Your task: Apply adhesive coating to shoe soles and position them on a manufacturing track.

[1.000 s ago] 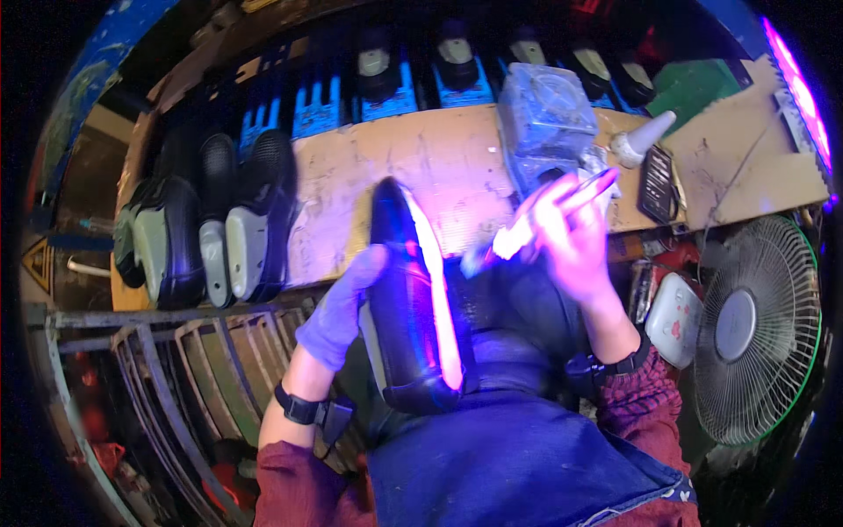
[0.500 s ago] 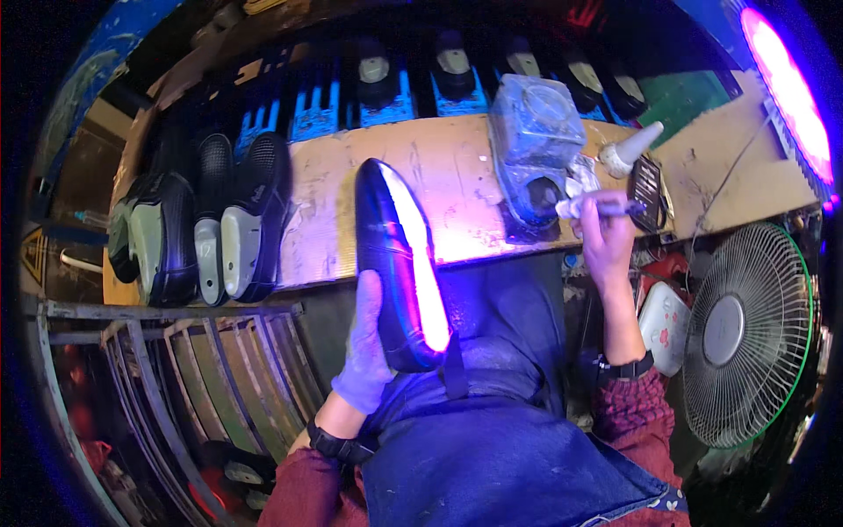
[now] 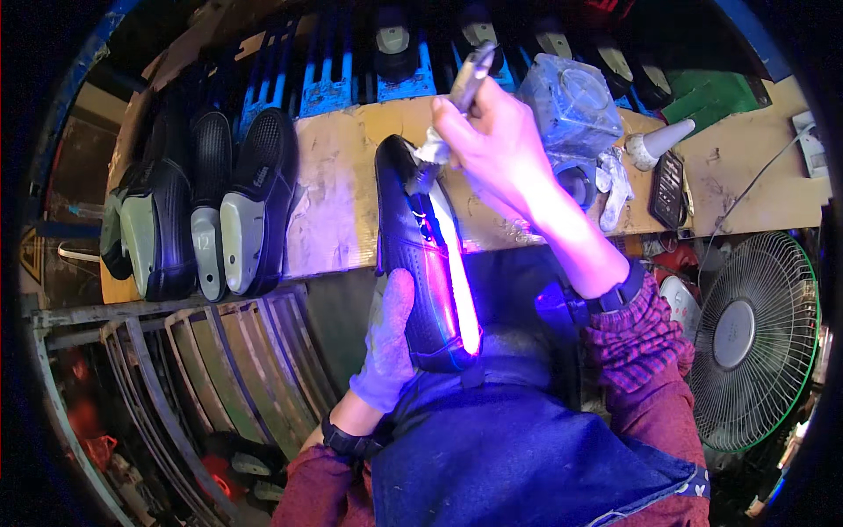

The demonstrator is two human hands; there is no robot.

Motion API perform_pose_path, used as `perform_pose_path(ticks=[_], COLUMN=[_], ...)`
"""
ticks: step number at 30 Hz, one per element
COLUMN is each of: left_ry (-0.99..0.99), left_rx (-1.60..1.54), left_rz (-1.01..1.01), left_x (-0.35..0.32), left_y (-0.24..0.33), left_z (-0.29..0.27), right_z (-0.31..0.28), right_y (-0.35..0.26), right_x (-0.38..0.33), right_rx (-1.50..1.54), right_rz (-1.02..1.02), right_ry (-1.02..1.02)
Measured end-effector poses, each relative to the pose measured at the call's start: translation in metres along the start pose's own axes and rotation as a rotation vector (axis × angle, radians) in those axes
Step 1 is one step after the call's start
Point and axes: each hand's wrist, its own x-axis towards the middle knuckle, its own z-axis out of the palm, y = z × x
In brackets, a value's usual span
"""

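Observation:
My left hand [image 3: 387, 347], in a pale glove, is closed around the heel end of a black shoe [image 3: 409, 250] and holds it up before the apron. A strip of glaring light runs along the shoe's right edge. My bare right hand [image 3: 499, 145] grips a brush [image 3: 471, 77] by its handle. The dark bristles point down to the shoe's side near the toe and seem to touch it. My right thumb and fingers are wrapped about the brush; part of its handle is hidden by them.
Several black shoes [image 3: 256, 206] on grey lasts stand on the cardboard-covered bench [image 3: 329, 189] at left. At right are a plastic-wrapped box [image 3: 575, 101], a dark round pot [image 3: 576, 183], a white cone [image 3: 666, 140] and a caged fan [image 3: 746, 338]. A metal rack [image 3: 215, 369] stands lower left.
My right hand has swung left with the brush, from beside the pot to the shoe's toe end. The shoe stays in my left hand. The view has shifted; the bright lamp is out of sight.

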Motion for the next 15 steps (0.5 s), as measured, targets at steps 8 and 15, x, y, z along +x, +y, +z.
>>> perform_pose_path(ticks=[8,15], left_ry=[-0.154,-0.227], left_rx=[0.060,-0.185], left_rz=[-0.028,-0.081], left_x=[0.001,0.006], left_y=[-0.006,-0.005], left_z=[-0.009,0.009], right_z=[-0.013,-0.029], right_y=[-0.006,-0.020], right_x=[-0.077,-0.098], right_rx=[-0.110,-0.092], right_rz=[-0.132,-0.235], right_ry=[0.019,-0.068])
